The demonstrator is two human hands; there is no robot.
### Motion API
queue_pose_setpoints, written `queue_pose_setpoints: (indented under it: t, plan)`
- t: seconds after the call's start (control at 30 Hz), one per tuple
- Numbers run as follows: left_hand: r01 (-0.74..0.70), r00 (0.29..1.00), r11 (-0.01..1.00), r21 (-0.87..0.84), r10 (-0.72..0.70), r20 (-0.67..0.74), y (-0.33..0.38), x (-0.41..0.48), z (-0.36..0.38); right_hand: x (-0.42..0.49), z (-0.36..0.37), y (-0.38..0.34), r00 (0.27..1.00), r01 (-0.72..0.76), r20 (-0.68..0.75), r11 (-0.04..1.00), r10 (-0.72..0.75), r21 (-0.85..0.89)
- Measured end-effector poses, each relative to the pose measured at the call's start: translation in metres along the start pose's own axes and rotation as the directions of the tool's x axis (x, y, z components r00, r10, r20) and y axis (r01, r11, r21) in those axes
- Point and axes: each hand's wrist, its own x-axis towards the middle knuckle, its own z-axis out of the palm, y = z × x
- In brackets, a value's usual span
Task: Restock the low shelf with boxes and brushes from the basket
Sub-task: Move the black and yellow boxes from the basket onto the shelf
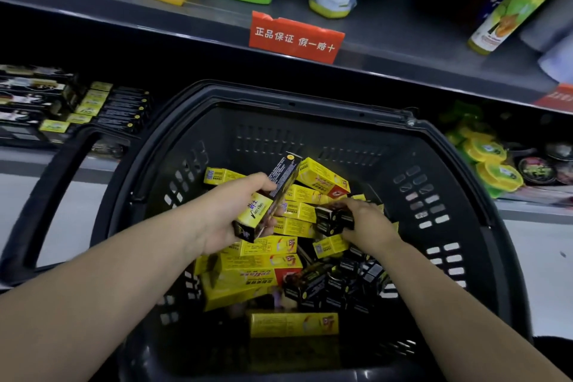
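A dark plastic basket [449,195] stands in front of the low shelf [40,161] and holds several yellow boxes [263,260] and small black boxes [328,285]. My left hand [229,217] grips a long black-and-yellow box [273,195] above the pile, tilted up to the right. My right hand [369,223] reaches down into the basket and grips a small black box [333,220] lying on the yellow ones. On the low shelf at the left lie rows of black boxes [124,112] and yellow boxes [90,102].
The basket's handle [52,195] folds out to the left. An upper shelf [403,49] with a red label [294,37] carries bottles and pouches. Round yellow-green tins [490,161] sit on the low shelf to the right. A pale floor shows beside the basket.
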Motion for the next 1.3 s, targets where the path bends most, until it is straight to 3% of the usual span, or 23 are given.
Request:
queue_pose_setpoints:
  t: [0.07, 0.17, 0.23, 0.33, 0.37, 0.5, 0.57, 0.67, 0.8, 0.87, 0.97, 1.07, 1.3]
  plan:
    - [0.0, 1.0, 1.0, 0.002, 0.0, -0.008, -0.001, 0.0, -0.002, 0.0, -0.006, -0.003, 0.999, -0.006, -0.038, 1.0, 0.007, 0.014]
    - [0.006, 1.0, 1.0, 0.027, -0.006, -0.004, -0.004, 0.002, -0.001, -0.011, -0.024, -0.007, 0.991, 0.025, -0.136, 0.985, -0.001, 0.171]
    - [0.019, 1.0, 0.999, 0.034, -0.019, -0.015, -0.006, 0.003, 0.001, -0.028, -0.039, -0.009, 0.96, 0.126, -0.275, 0.952, -0.046, 0.28]
    - [0.053, 0.998, 0.998, 0.021, -0.052, -0.024, -0.008, 0.003, 0.006, -0.066, -0.061, -0.017, 0.906, 0.356, -0.384, 0.806, -0.175, 0.473]
    - [0.063, 0.998, 0.998, 0.024, -0.062, -0.027, -0.009, 0.003, 0.008, -0.079, -0.066, -0.022, 0.864, 0.454, -0.427, 0.778, -0.267, 0.434]
    - [0.08, 0.997, 0.996, 0.034, -0.08, -0.008, -0.014, 0.001, 0.018, -0.109, -0.062, -0.041, 0.576, 0.734, -0.463, 0.676, -0.674, -0.07]
    - [0.068, 0.997, 0.996, 0.057, -0.069, 0.021, -0.017, -0.001, 0.024, -0.113, -0.055, -0.051, 0.51, 0.773, -0.424, 0.615, -0.748, -0.154]
    - [0.034, 0.999, 0.994, 0.106, -0.034, -0.002, -0.02, -0.004, 0.027, -0.114, -0.044, -0.062, 0.477, 0.803, -0.4, 0.574, -0.782, -0.164]
    - [-0.026, 0.999, 0.993, 0.112, 0.03, -0.031, -0.023, -0.007, 0.03, -0.114, -0.04, -0.064, 0.588, 0.765, -0.42, 0.644, -0.691, 0.012]
    - [-0.037, 0.999, 0.996, 0.076, 0.04, -0.037, -0.025, -0.004, 0.031, -0.113, -0.041, -0.065, 0.713, 0.691, -0.427, 0.66, -0.555, 0.296]
    - [-0.038, 0.999, 0.999, 0.03, 0.039, -0.029, -0.026, -0.002, 0.03, -0.11, -0.041, -0.066, 0.907, 0.38, -0.198, 0.518, -0.373, 0.766]
    - [-0.027, 0.999, 1.0, -0.002, 0.027, -0.041, -0.028, 0.002, 0.03, -0.107, -0.033, -0.069, 0.926, 0.262, -0.072, 0.491, -0.372, 0.83]
    - [-0.05, 0.995, 0.999, -0.018, 0.049, -0.086, -0.033, 0.004, 0.034, -0.106, -0.022, -0.075, 0.952, 0.281, -0.164, 0.53, -0.258, 0.8]
